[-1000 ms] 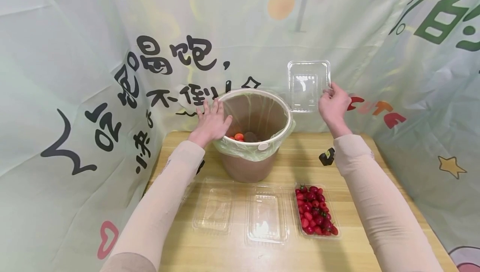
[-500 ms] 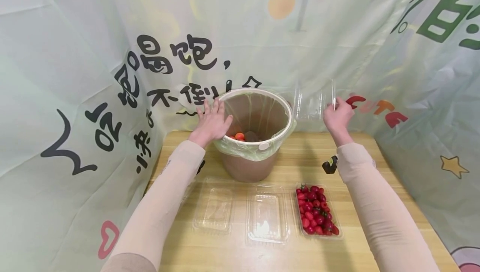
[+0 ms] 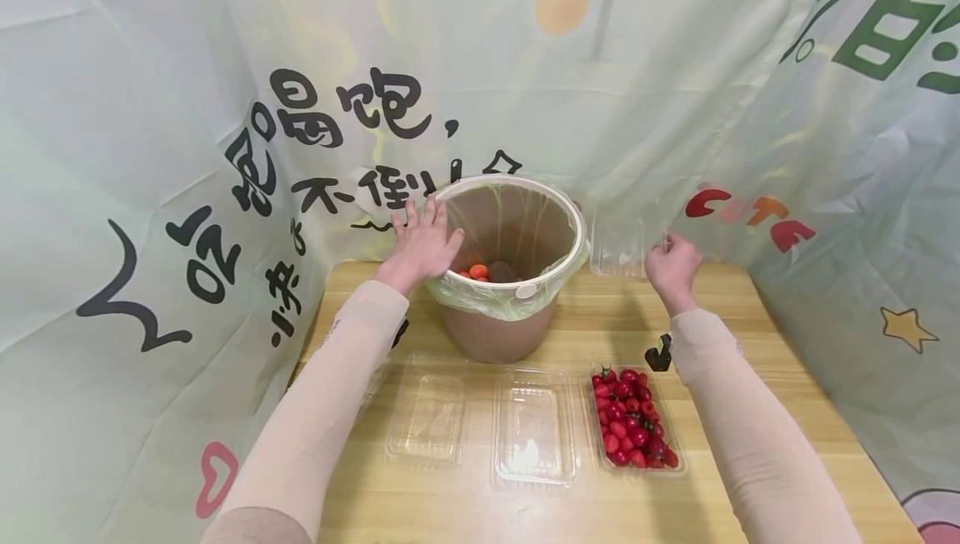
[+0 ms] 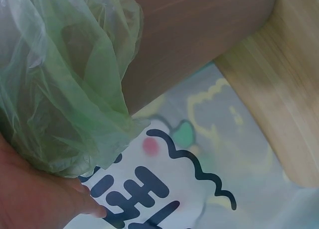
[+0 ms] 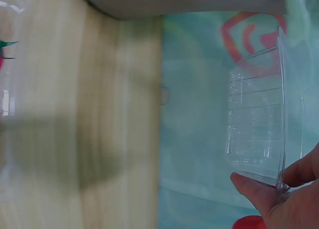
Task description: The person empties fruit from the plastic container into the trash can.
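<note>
A brown bin (image 3: 498, 334) with a cream rim stands at the back of the wooden table, lined with a thin green plastic bag (image 4: 75, 89). My left hand (image 3: 422, 247) rests on the bin's left rim with fingers spread. Red and orange round things (image 3: 477, 272) and something dark lie inside the bin. Right of the bin, my right hand (image 3: 673, 269) pinches the edge of a clear plastic box (image 5: 256, 109) between thumb and fingers. In the right wrist view the box hangs past the table's back edge, with nothing visible in it.
Nearer me on the table (image 3: 442, 502) stands a clear box of red fruit (image 3: 632, 423). Left of it lie two clear plastic boxes, a middle one (image 3: 535, 427) and a left one (image 3: 426, 419). Printed cloth (image 3: 660, 69) walls surround the table.
My right hand has lowered the clear plastic box from in front of the back cloth towards the table's rear edge, tilting it flatter. My left hand stays on the bin's rim.
</note>
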The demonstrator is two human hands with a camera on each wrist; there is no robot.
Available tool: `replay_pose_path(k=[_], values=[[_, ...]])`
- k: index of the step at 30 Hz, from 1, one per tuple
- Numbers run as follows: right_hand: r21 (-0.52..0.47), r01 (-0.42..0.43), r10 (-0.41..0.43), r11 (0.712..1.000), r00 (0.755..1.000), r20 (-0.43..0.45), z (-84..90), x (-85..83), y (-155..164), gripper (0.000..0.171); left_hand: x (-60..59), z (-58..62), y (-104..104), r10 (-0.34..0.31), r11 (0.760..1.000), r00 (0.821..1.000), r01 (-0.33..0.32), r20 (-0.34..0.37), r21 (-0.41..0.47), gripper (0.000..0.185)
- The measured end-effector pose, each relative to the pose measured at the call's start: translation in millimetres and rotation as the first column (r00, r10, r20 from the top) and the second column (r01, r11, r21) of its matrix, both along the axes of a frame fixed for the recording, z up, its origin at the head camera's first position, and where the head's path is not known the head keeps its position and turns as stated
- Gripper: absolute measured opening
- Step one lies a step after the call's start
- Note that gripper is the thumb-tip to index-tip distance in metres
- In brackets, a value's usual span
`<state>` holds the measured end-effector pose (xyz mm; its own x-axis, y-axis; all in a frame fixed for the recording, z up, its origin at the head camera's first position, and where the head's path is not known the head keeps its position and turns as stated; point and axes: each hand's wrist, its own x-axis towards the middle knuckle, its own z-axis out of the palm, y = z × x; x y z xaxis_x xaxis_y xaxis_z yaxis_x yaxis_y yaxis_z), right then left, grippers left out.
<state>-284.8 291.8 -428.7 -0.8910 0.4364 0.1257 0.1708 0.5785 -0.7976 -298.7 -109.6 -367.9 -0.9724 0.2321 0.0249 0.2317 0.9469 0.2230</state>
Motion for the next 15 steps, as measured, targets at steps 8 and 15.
replay_pose_path(k=[8,15], values=[[0.016,-0.027,0.026,1.000,0.998,0.066,-28.1,7.2,1,0.059,0.7,1.0,0,0.002,1.000,1.000,-0.002,-0.006,0.000,0.078],[0.002,-0.087,0.085,0.996,0.977,0.194,-50.0,13.6,6,0.067,2.1,2.2,0,-0.004,1.000,1.000,0.004,0.003,-0.011,0.076]])
